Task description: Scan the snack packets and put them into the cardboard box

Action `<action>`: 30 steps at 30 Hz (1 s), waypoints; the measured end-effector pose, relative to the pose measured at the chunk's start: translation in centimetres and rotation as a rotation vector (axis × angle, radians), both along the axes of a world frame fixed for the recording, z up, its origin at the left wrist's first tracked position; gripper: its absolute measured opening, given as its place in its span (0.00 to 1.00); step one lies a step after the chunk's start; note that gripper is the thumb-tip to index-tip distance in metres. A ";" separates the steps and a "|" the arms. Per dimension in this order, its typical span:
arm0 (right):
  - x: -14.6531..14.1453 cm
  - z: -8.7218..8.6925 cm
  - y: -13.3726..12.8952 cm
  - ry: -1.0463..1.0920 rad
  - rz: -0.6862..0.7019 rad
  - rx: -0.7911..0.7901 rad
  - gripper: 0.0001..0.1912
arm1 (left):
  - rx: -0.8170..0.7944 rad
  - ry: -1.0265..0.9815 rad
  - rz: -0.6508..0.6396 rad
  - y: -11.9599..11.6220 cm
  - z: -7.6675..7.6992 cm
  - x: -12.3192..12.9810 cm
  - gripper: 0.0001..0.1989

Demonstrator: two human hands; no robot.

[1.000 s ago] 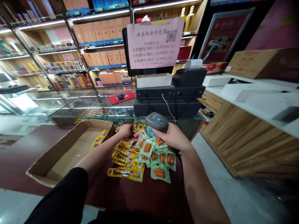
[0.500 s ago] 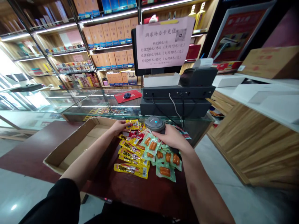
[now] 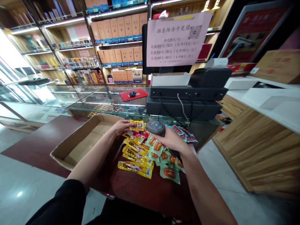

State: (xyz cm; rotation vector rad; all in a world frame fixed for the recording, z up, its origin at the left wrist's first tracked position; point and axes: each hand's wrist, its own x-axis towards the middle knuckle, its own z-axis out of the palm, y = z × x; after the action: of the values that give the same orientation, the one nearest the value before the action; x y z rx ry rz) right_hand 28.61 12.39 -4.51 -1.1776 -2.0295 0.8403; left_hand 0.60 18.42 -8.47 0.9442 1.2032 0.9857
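My left hand (image 3: 122, 126) pinches a small yellow snack packet (image 3: 137, 125) by its left end, above the far side of the pile. In my right hand (image 3: 172, 139) is a dark grey barcode scanner (image 3: 155, 127) with a small blue light on top, its head close to the packet's right end. Below them, long yellow snack packets (image 3: 135, 169) lie in a loose row on the dark red table (image 3: 138, 195). Pale green packets of small sausages (image 3: 169, 172) are heaped to their right, partly under my right hand. Red packets (image 3: 140, 134) show behind the yellow ones.
An open cardboard box (image 3: 83, 145) stands left of the packets. Behind them is a glass display counter (image 3: 103, 97) bearing a red mat with a mouse (image 3: 132, 93) and a black till (image 3: 185, 104). More packets (image 3: 184, 132) lie at the right. A pink sign (image 3: 175, 42) hangs on the monitor.
The whole view has shifted, so things appear slightly further right. Both hands keep their holds on the yellow packet and the scanner, which remain close together.
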 end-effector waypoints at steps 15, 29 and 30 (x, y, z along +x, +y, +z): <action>0.0 -0.5 0.1 -0.046 -0.013 0.020 0.22 | -0.022 -0.017 0.012 0.4 -0.6 -0.4 0.17; -0.4 -0.6 0.3 -0.127 -0.013 0.009 0.21 | 0.025 0.094 0.145 1.3 3.9 -8.1 0.16; -0.6 -0.6 0.3 -0.153 -0.016 -0.012 0.20 | 0.026 0.118 0.177 1.1 3.9 -9.2 0.16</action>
State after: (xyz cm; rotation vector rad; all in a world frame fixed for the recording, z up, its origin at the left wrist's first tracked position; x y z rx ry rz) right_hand 28.02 12.66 -5.09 -1.2977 -2.1366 0.7771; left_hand -8.60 19.56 -4.55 0.9385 1.3953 1.0996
